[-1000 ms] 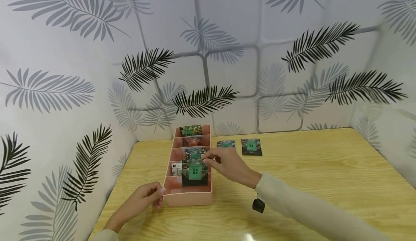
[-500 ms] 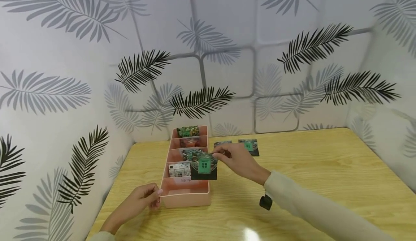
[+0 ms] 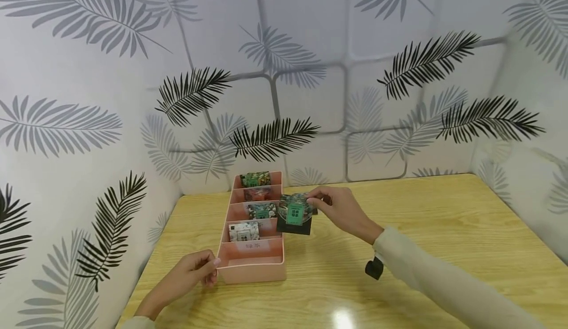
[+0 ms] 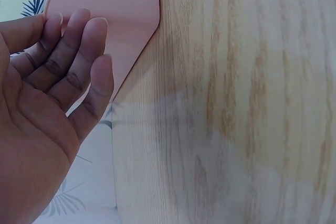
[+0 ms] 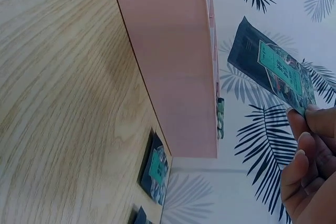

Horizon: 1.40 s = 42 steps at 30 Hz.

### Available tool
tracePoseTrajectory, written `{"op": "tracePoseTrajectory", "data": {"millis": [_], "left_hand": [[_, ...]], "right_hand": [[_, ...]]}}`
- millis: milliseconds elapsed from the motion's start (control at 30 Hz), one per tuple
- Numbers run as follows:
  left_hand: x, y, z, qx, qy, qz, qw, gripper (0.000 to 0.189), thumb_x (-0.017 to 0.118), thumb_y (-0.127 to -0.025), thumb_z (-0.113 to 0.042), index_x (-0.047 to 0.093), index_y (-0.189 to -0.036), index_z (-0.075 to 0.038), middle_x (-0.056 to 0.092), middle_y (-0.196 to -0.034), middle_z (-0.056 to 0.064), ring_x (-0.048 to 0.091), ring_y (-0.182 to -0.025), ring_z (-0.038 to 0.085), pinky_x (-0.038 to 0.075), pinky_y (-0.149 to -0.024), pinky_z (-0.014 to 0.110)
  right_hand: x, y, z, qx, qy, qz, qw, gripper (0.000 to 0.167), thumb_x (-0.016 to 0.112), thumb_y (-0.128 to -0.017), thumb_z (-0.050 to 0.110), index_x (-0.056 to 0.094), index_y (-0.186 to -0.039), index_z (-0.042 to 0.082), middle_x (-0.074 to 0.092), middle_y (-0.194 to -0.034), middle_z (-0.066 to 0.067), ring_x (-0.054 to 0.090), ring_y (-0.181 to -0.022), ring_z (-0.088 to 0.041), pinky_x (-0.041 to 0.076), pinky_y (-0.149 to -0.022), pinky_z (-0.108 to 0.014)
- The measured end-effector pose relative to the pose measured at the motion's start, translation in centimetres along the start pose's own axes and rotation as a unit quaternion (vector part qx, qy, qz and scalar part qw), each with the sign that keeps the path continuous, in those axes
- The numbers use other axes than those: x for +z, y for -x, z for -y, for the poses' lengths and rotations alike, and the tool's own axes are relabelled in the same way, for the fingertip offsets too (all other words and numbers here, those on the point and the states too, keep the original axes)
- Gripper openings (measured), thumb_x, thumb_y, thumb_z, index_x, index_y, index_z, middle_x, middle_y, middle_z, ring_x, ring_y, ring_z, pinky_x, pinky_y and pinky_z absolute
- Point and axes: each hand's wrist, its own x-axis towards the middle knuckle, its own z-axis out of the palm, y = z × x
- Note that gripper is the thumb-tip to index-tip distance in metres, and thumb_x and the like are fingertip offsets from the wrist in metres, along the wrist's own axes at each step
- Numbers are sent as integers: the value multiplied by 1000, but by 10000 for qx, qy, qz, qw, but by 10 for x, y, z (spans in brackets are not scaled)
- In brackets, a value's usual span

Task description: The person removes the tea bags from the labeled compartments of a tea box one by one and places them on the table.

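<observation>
My right hand (image 3: 343,213) pinches a dark square sachet (image 3: 295,214) with a green label by its upper right corner. The sachet hangs just above the right side of a pink divided box (image 3: 253,273). At the box's near left corner, my left hand (image 3: 188,277) grips the rim between thumb and fingers. Four compartments, from the back, hold a green sachet (image 3: 255,179), a red one, a dark flowered sachet (image 3: 262,211) and a white sachet (image 3: 244,232). Nothing lies in the front compartment.
Two more dark sachets lie on the wooden table beside the box; the right wrist view shows one sachet (image 5: 156,169) whole and part of another sachet (image 5: 140,216). My right hand mostly hides them in the head view. A leaf-patterned wall (image 3: 310,97) stands behind the table.
My right hand has lifted the sachet from over the front of the box and carried it right and backward, uncovering the white sachet. My left hand keeps its grip on the rim.
</observation>
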Motion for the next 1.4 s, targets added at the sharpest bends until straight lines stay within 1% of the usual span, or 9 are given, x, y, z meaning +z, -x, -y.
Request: {"op": "tracePoseTrajectory", "data": {"millis": [133,300,467,600,700,900,1100,1267,1400], "left_hand": [[0,0,0,17,25,-5,10000,31,48,-112,-24,59,-95,1,67,-88,24,64,-72,30,59,-67,41],[0,2,1,144,17,-19,9999,30,47,-112,-20,58,-94,1,67,-86,21,64,-71,29,58,-66,40],[-1,2,2,87,81,-50,9999,31,48,-112,-22,58,-92,0,67,-86,19,64,-71,24,58,-66,39],[-1,3,3,103,108,-54,9999,31,48,-112,-21,58,-93,1,67,-86,20,65,-72,22,59,-66,39],[-1,4,3,111,118,-59,9999,31,48,-112,-21,58,-93,2,67,-86,20,65,-72,22,59,-66,40],[-1,4,1,93,163,-62,9998,31,49,-112,-20,58,-94,3,67,-87,22,65,-72,22,59,-67,39],[0,4,2,88,193,-64,9998,30,49,-112,-20,58,-95,4,66,-88,25,65,-73,22,59,-66,39],[0,2,4,-14,168,-52,9998,32,48,-112,-24,58,-95,1,65,-89,28,65,-73,24,59,-67,40],[0,0,3,-80,156,-16,9998,34,48,-112,-26,58,-94,0,66,-89,25,64,-72,25,59,-68,41]], "right_hand": [[-5,1,-6,20,89,-16,10000,16,68,-102,24,76,-111,14,66,-79,10,53,-59,-10,45,-55,-28],[-11,2,-16,82,168,-28,9998,14,68,-102,22,76,-110,15,69,-85,9,59,-65,-11,48,-58,-30],[-19,2,-30,163,290,-150,9993,13,68,-102,23,76,-109,15,69,-84,7,57,-64,-15,45,-57,-30],[-26,2,-44,275,433,-173,9985,14,67,-102,22,75,-110,14,69,-84,5,54,-61,-17,42,-56,-31],[-32,3,-55,403,578,-188,9973,14,67,-103,21,75,-111,13,69,-84,3,55,-63,-15,43,-58,-31],[-43,6,-80,656,804,-320,9941,16,67,-103,21,75,-111,9,72,-89,-6,55,-65,-15,43,-60,-33],[-55,9,-100,853,1038,-339,9904,18,66,-103,20,75,-113,8,73,-93,-6,58,-69,-16,44,-62,-35],[-63,12,-111,906,1169,-351,9884,17,66,-103,17,75,-112,6,74,-94,-6,61,-73,-19,46,-64,-36],[-69,14,-120,849,1247,-360,9879,17,65,-103,17,74,-111,5,74,-96,-10,65,-76,-22,49,-65,-38]]}}
